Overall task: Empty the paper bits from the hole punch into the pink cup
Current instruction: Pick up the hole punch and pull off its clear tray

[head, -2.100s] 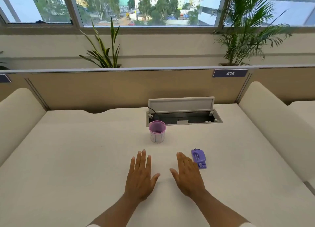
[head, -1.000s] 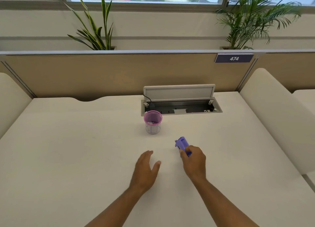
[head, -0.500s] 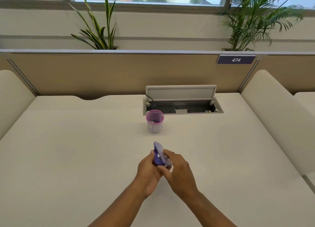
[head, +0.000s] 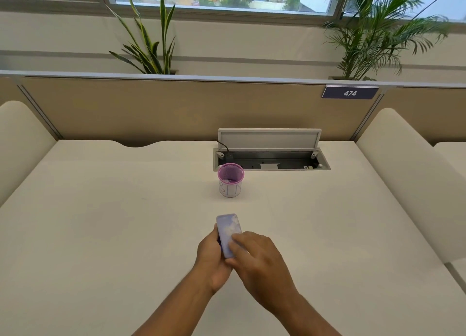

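Cream desk surface (head: 100,235) fills the scene, backed by a tan partition (head: 151,108) bearing a "474" number plate (head: 350,93) at 1 o'clock. Two potted plants stand behind the partition below a window. At centre, an open cable tray (head: 271,159) is set into the desk, its lid tilted up. The pink cup (head: 230,183) stands upright just in front of the tray's left end, at 12 o'clock from the hands. Near the lower centre, a person holds the purple hole punch (head: 228,232) above the desk, its flat pale underside turned up toward the camera. The left hand (head: 210,262) is closed around the punch from the 9 o'clock side, while the right hand (head: 257,257) presses its fingers onto the underside from 4 o'clock. The punch is apart from the cup.
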Action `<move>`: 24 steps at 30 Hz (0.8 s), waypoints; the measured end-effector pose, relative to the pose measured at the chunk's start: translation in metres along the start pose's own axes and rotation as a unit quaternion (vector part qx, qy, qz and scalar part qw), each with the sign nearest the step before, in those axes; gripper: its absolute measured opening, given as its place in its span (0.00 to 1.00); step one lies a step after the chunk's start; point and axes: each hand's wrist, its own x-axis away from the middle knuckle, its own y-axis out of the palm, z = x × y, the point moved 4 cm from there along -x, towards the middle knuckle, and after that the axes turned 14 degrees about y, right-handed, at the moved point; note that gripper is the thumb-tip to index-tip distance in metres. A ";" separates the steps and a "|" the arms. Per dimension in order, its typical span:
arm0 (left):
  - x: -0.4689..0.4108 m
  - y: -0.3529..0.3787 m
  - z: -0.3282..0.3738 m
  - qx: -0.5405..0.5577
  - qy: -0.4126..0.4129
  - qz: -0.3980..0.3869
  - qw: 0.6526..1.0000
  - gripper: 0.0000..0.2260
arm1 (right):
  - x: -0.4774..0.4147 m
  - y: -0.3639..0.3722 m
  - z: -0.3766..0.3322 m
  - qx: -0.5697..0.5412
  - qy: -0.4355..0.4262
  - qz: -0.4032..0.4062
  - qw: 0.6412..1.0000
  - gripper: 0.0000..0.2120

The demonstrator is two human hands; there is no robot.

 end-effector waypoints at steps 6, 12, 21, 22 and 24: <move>0.017 0.013 0.001 0.030 -0.023 -0.022 0.999 0.17 | 0.002 -0.002 -0.012 0.023 -0.032 0.010 0.999 0.09; 0.012 0.008 -0.006 0.077 -0.025 -0.034 0.996 0.21 | 0.003 -0.008 -0.014 0.001 -0.028 0.015 0.999 0.12; 0.014 0.009 -0.008 0.085 -0.005 -0.033 0.996 0.22 | 0.000 -0.021 -0.018 -0.040 -0.007 0.049 0.998 0.08; 0.015 0.009 -0.008 0.083 0.000 -0.030 0.996 0.23 | -0.002 -0.024 -0.020 -0.045 0.000 0.056 0.997 0.08; 0.016 0.008 -0.010 0.092 0.001 -0.031 0.995 0.24 | -0.005 -0.028 -0.022 -0.060 0.018 0.073 0.995 0.09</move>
